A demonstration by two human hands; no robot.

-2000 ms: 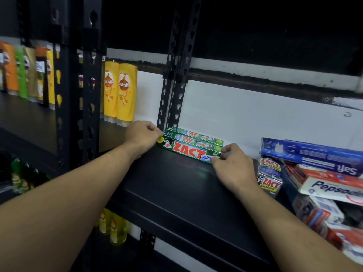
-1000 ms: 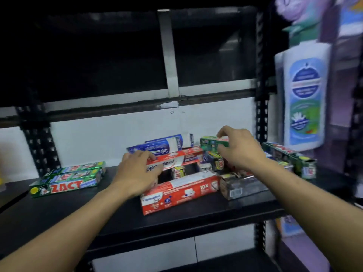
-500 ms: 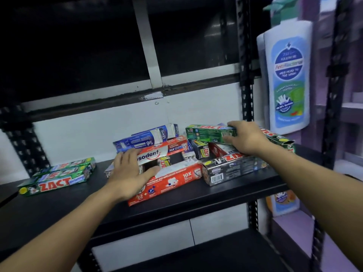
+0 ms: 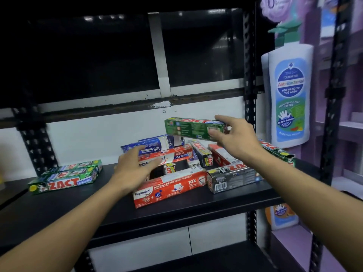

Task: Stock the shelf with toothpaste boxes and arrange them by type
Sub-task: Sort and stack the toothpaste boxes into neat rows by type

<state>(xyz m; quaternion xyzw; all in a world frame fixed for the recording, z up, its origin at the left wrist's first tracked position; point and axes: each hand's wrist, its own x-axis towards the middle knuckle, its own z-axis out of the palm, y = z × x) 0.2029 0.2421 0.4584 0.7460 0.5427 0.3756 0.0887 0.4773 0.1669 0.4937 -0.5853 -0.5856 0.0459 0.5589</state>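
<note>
Sorted stack: lower left of the frame, the green ZACT boxes (image 4: 64, 177) lie flat on the black shelf (image 4: 59, 211), long faces outward, probably so the brand reads from the front. The nearest reads "ZACT whitening".
Left hand: the left hand (image 4: 135, 169) sits left of centre over the mixed pile, fingers straight and loose, gripping nothing. Blur hides whether it touches a box; it looks poised to steady the heap.
Mixed pile: at centre the brands lie crossed and unsorted. The front red Pepsodent box (image 4: 170, 190) reads "PENCEGAH GIGI BERLUBANG MAKSIMUM" and "10X". A second red box (image 4: 172, 156) reads "CAVITY FIGHTER 10X". The blue box (image 4: 153, 147) reads "Safi".
Task's thing: the held green box (image 4: 192, 128) hangs level above the pile, right of centre, with "ZACT" along its top edge.
Right hand: the right hand (image 4: 235, 138) pinches that box's right end, thumb below and fingers above — this end grip likely leaves its length free to join the green stack.
Black box: the black ZACT box (image 4: 231, 177) lies at centre right, barcode forward.
Bottle: the wash bottle (image 4: 288, 95) at upper right reads "FOLLOW ME Anti-Bacterial KIDS HEAD TO TOE WASH".
</note>
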